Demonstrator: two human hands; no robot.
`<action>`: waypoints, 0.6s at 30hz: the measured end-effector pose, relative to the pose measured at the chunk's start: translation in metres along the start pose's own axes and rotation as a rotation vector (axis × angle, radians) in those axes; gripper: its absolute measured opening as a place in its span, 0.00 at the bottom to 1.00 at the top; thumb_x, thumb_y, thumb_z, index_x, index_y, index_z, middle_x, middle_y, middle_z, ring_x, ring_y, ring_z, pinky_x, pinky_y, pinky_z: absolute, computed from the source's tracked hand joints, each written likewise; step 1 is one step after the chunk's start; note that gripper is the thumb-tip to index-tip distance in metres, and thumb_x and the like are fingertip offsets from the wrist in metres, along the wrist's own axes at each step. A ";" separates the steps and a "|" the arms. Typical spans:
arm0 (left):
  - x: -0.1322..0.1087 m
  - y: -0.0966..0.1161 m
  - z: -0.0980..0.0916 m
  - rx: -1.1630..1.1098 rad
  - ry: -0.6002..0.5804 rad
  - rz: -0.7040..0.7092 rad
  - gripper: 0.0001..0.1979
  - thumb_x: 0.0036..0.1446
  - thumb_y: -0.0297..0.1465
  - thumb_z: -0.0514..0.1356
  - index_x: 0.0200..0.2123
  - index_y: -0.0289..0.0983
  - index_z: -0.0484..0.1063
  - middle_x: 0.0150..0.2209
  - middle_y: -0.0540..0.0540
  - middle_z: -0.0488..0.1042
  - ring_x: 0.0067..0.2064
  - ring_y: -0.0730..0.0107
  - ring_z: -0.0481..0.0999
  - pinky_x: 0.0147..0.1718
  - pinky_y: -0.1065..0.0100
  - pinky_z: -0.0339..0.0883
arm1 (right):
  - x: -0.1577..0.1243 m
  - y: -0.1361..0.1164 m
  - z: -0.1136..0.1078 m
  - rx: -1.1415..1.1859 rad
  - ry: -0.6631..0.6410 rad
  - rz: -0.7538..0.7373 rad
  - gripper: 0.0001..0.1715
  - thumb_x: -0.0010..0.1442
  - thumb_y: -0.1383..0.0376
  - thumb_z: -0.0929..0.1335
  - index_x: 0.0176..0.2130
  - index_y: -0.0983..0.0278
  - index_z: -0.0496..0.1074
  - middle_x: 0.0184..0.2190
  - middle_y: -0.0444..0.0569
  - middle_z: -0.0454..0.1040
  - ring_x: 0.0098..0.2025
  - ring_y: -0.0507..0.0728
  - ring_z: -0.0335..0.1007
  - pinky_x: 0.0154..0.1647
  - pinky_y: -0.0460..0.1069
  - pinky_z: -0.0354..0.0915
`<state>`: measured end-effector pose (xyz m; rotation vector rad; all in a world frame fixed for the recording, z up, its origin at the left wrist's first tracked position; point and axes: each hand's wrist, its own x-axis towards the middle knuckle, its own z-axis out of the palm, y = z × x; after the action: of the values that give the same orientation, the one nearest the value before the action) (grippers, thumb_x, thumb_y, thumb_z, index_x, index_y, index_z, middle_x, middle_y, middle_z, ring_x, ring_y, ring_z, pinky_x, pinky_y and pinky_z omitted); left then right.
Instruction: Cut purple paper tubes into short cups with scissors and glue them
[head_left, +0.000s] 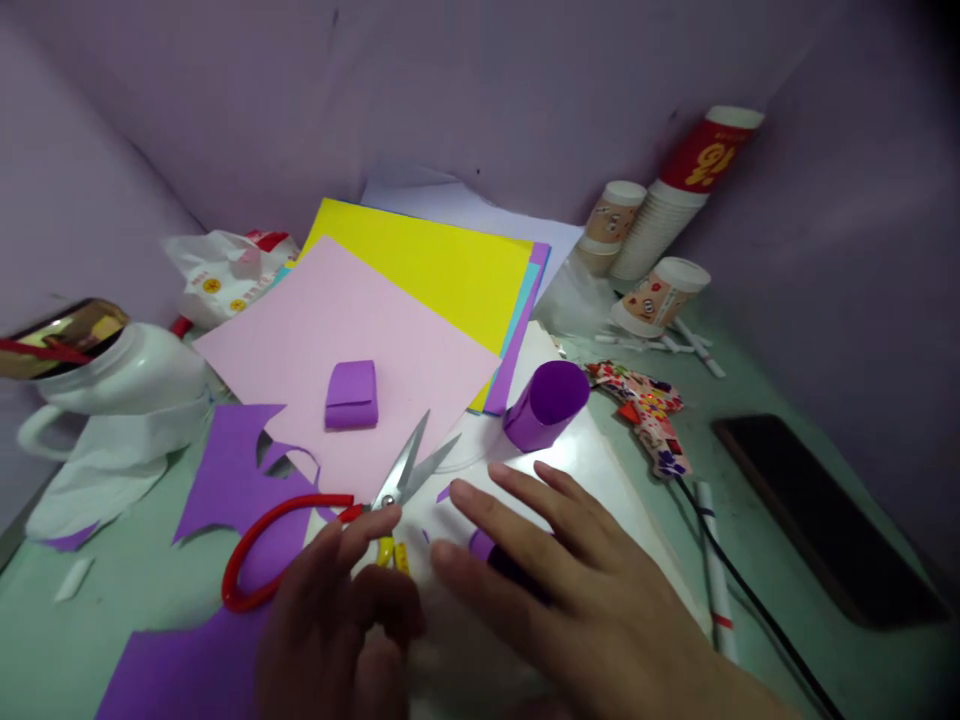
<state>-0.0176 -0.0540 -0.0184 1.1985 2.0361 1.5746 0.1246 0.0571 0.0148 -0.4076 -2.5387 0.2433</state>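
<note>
My left hand (345, 620) hovers at the front with its fingers loosely bent and apart, one fingertip over the scissors' red handle. The scissors (409, 475) lie with their blades spread, partly across pink paper; part of the handles is hidden behind my left hand. My right hand (577, 585) has its fingers spread above the white board (615, 500). Beneath those fingers a dark purple paper piece (487, 548) shows only in part. Past my right fingertips an upright purple paper tube (544, 408) stands on the board. A folded purple paper piece (351, 395) rests on pink paper (300, 320).
Cut purple paper (232, 470) lies at the left, near a white mug (135, 375). Yellow paper (420, 260) is stacked behind. At the right are paper cups (664, 297), a flower-patterned glue gun (652, 410) with a black cord, a marker (715, 570) and a phone (825, 515).
</note>
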 end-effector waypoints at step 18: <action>0.003 0.002 -0.005 -0.196 0.085 0.047 0.21 0.60 0.28 0.55 0.56 0.45 0.60 0.46 0.47 0.75 0.28 0.75 0.76 0.26 0.71 0.74 | 0.008 0.005 -0.009 0.004 -0.251 -0.095 0.23 0.67 0.59 0.58 0.54 0.67 0.70 0.54 0.55 0.74 0.56 0.64 0.69 0.58 0.58 0.67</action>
<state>-0.0214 -0.0551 -0.0138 1.1315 1.8631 1.8291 0.1237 0.0651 0.0250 -0.2677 -2.7942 0.2786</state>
